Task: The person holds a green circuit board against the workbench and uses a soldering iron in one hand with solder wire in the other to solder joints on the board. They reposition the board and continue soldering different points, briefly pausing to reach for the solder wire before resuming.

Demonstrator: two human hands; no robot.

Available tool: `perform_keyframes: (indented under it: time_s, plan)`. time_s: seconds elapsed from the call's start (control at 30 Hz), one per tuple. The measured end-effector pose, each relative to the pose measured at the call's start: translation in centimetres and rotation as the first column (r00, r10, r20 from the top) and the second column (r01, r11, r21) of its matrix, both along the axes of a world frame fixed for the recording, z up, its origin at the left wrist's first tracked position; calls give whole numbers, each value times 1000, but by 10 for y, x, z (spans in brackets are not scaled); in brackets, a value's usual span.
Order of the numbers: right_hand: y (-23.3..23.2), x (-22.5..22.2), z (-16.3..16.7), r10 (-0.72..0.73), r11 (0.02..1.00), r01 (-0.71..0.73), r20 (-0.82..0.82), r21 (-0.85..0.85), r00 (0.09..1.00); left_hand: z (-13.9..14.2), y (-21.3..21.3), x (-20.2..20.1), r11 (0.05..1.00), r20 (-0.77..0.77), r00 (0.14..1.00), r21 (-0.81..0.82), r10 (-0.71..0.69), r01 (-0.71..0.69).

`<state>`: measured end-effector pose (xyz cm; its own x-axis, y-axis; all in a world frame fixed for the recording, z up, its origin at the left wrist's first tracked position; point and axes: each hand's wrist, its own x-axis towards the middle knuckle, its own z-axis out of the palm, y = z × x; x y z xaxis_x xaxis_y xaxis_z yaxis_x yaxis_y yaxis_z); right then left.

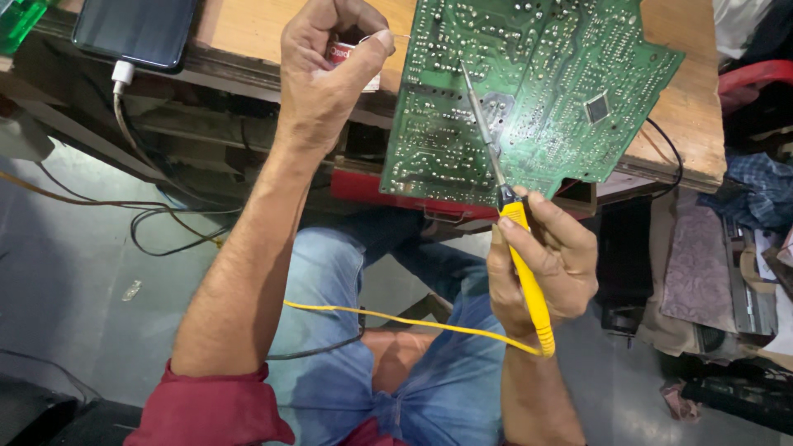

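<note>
Fingers of the right hand pinch the yellow handle of a soldering iron, whose thin metal tip rests against the solder side of a green circuit board lying tilted over the near edge of a wooden bench. The iron's yellow cord trails left across the person's blue jeans. The left hand is closed around a small red-and-white spool just left of the board, with a phone charging farther left.
</note>
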<state>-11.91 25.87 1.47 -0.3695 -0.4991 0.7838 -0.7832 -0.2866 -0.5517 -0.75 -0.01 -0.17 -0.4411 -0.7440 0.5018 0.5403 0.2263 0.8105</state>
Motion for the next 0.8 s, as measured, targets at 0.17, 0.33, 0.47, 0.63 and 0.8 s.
perform_keyframes:
  time_s: [0.17, 0.33, 0.47, 0.63, 0.8]
  plan:
    - [1, -3, 1, 11, 1000, -11, -14, 11, 1000, 2, 0, 1, 999, -13, 999, 32, -35, 35]
    - [1, -3, 0, 19, 1000, -19, 4, 1, 1000, 3, 1, 0, 1000, -7, 1000, 24, -6, 6]
    - [1, -3, -1, 5, 1000, -5, 0, 9, 1000, 2, 1, 1, 999, -22, 999, 28, -27, 28]
    - [-2, -5, 0, 9, 1000, -9, -30, 5, 1000, 1, 0, 1, 1000, -8, 1000, 6, -4, 4]
    - [-4, -6, 0, 29, 1000, -29, -40, 0, 999, 1, 1, 1, 999, -17, 1000, 34, -19, 19]
